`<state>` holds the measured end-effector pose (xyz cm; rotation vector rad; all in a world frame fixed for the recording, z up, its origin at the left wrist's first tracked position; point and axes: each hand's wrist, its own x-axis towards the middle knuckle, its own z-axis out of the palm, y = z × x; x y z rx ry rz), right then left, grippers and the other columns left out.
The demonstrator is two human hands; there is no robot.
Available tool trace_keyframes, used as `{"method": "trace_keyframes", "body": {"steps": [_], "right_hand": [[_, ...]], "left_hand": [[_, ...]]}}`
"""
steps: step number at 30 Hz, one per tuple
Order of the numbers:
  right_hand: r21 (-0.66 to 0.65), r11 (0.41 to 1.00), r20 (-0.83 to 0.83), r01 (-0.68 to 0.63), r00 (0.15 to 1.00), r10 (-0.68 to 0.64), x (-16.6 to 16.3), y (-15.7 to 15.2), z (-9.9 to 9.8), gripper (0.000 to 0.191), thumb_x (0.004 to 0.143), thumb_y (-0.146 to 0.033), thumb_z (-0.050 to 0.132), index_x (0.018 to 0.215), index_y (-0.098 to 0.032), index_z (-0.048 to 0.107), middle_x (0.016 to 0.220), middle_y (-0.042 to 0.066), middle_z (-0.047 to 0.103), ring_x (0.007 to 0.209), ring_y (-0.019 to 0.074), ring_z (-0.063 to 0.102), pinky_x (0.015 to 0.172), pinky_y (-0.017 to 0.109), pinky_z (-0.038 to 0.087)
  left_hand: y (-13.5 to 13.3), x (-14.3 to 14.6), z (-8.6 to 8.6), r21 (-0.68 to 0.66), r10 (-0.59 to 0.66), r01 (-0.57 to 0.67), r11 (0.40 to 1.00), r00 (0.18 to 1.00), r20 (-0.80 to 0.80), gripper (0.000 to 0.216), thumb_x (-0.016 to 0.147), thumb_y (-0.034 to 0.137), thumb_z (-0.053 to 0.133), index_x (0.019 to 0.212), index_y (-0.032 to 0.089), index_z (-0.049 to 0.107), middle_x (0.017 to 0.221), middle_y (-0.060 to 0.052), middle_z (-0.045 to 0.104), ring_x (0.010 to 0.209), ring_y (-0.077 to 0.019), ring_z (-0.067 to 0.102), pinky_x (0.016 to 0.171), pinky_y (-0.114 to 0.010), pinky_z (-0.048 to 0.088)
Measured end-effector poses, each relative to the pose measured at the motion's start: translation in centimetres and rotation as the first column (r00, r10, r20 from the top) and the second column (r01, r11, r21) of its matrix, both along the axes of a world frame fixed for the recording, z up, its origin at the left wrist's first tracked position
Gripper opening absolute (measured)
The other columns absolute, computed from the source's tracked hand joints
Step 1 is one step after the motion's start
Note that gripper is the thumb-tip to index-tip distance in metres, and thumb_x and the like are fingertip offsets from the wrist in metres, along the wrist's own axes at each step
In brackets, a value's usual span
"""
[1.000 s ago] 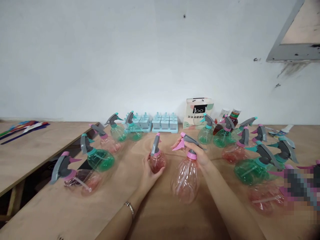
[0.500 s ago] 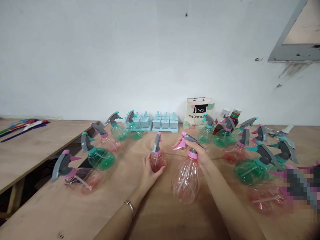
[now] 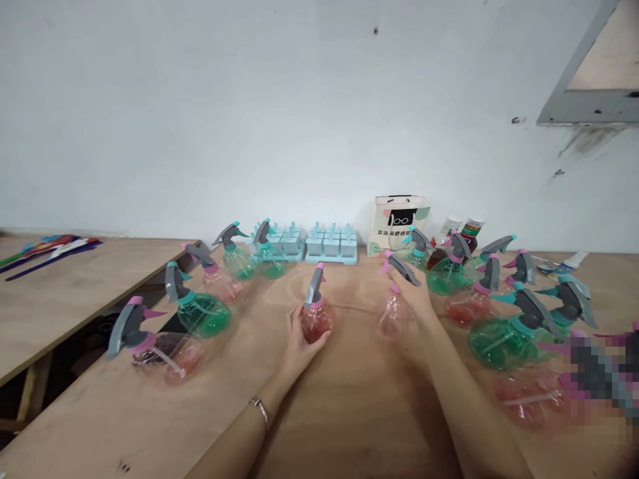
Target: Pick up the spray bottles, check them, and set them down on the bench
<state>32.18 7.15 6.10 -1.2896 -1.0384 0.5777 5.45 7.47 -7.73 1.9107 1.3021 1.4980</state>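
My left hand [image 3: 305,339] wraps round the body of a pink spray bottle [image 3: 320,320], which stands upright in the middle of the table with its grey and pink spray head on top. To its right, my right hand [image 3: 417,289] grips another pink spray bottle [image 3: 393,317] by its grey trigger head. That bottle looks blurred, and whether its base touches the table I cannot tell. Nearest beyond the right hand is a green spray bottle [image 3: 418,247], partly covered by my fingers.
Several pink and green bottles stand at left, among them a green bottle [image 3: 202,314]; more crowd the right, such as another green bottle [image 3: 499,342]. Light-blue ice-pop moulds [image 3: 331,243] and a paper bag [image 3: 398,226] line the wall. A gap separates the left table [image 3: 90,293].
My right hand has carried its pink spray bottle away from me and slightly right, toward the bottles at the back. My left hand stays round its bottle.
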Motion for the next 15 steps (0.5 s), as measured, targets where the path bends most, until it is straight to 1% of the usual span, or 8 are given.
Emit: {"method": "trace_keyframes", "body": {"steps": [2, 3, 5, 7, 10, 12, 13, 15], "right_hand": [[0.041, 0.985, 0.03, 0.165, 0.986, -0.166, 1.9, 0.7, -0.8, 0.045, 0.069, -0.048, 0.072, 0.099, -0.014, 0.076, 0.074, 0.002, 0.068, 0.065, 0.0173, 0.058, 0.059, 0.03, 0.048], [0.073, 0.971, 0.049, 0.227, 0.972, -0.231, 2.8, 0.9, -1.2, 0.047, 0.07, -0.049, 0.072, 0.1, -0.013, 0.077, 0.076, 0.003, 0.07, 0.068, 0.0183, 0.06, 0.063, 0.031, 0.05], [0.138, 0.937, 0.09, 0.321, 0.938, -0.335, 4.5, 1.2, -2.0, 0.048, 0.073, -0.049, 0.071, 0.102, -0.011, 0.077, 0.079, 0.004, 0.072, 0.074, 0.0205, 0.063, 0.07, 0.033, 0.051], [0.195, 0.897, 0.103, 0.397, 0.901, -0.422, 5.9, 1.4, -2.7, 0.045, 0.074, -0.046, 0.07, 0.102, -0.011, 0.077, 0.079, 0.005, 0.072, 0.076, 0.0214, 0.064, 0.074, 0.034, 0.052], [0.28, 0.835, 0.083, 0.474, 0.854, -0.513, 7.2, 1.8, -3.6, 0.04, 0.077, -0.041, 0.067, 0.103, -0.012, 0.076, 0.083, 0.007, 0.073, 0.079, 0.022, 0.066, 0.078, 0.036, 0.053], [0.36, 0.791, 0.08, 0.495, 0.828, -0.555, 7.7, 2.2, -4.1, 0.039, 0.078, -0.04, 0.067, 0.107, -0.014, 0.072, 0.094, 0.009, 0.074, 0.086, 0.0229, 0.068, 0.084, 0.039, 0.054], [0.405, 0.768, 0.077, 0.495, 0.819, -0.569, 7.8, 2.4, -4.3, 0.042, 0.077, -0.039, 0.068, 0.111, -0.014, 0.069, 0.099, 0.01, 0.073, 0.089, 0.0231, 0.068, 0.086, 0.04, 0.054], [0.496, 0.706, 0.054, 0.505, 0.794, -0.606, 8.0, 2.5, -4.4, 0.055, 0.073, -0.039, 0.071, 0.122, -0.015, 0.058, 0.108, 0.012, 0.069, 0.091, 0.0232, 0.068, 0.086, 0.043, 0.055]], "left_hand": [[0.0, 0.0, 0.0, 0.006, 0.002, -0.002, 1.0, 1.0, 0.005, 0.074, 0.07, 0.041, 0.077, 0.134, 0.021, 0.043, 0.122, -0.011, 0.05, 0.12, -0.0297, 0.055, 0.103, -0.05, 0.048], [0.0, 0.0, 0.0, 0.009, 0.003, -0.003, 1.0, 1.0, 0.009, 0.074, 0.07, 0.041, 0.077, 0.133, 0.021, 0.044, 0.122, -0.011, 0.051, 0.121, -0.0298, 0.055, 0.103, -0.05, 0.049], [0.0, 0.0, -0.1, 0.009, 0.005, -0.005, 1.0, 1.0, 0.014, 0.074, 0.071, 0.041, 0.077, 0.134, 0.022, 0.043, 0.123, -0.011, 0.051, 0.122, -0.0296, 0.055, 0.104, -0.05, 0.048], [0.0, 0.0, -0.2, 0.003, 0.0, 0.0, 1.0, 1.0, 0.018, 0.074, 0.071, 0.042, 0.077, 0.134, 0.022, 0.043, 0.125, -0.011, 0.051, 0.123, -0.0293, 0.055, 0.106, -0.05, 0.047], [0.2, 0.1, -0.5, -0.019, -0.031, 0.032, 0.999, 0.998, 0.048, 0.076, 0.072, 0.042, 0.077, 0.135, 0.023, 0.04, 0.128, -0.011, 0.053, 0.125, -0.0296, 0.055, 0.108, -0.051, 0.046], [0.3, 0.2, -0.6, -0.043, -0.06, 0.064, 0.997, 0.995, 0.084, 0.077, 0.072, 0.042, 0.077, 0.137, 0.024, 0.038, 0.131, -0.012, 0.053, 0.127, -0.0303, 0.055, 0.109, -0.052, 0.044], [0.3, 0.2, -0.7, -0.056, -0.074, 0.08, 0.995, 0.992, 0.102, 0.078, 0.073, 0.042, 0.077, 0.138, 0.025, 0.037, 0.133, -0.012, 0.053, 0.127, -0.0305, 0.055, 0.11, -0.053, 0.044], [0.2, 0.3, -0.6, -0.076, -0.096, 0.107, 0.991, 0.987, 0.129, 0.079, 0.073, 0.041, 0.077, 0.139, 0.026, 0.036, 0.136, -0.012, 0.054, 0.128, -0.0309, 0.056, 0.111, -0.053, 0.044]]}}
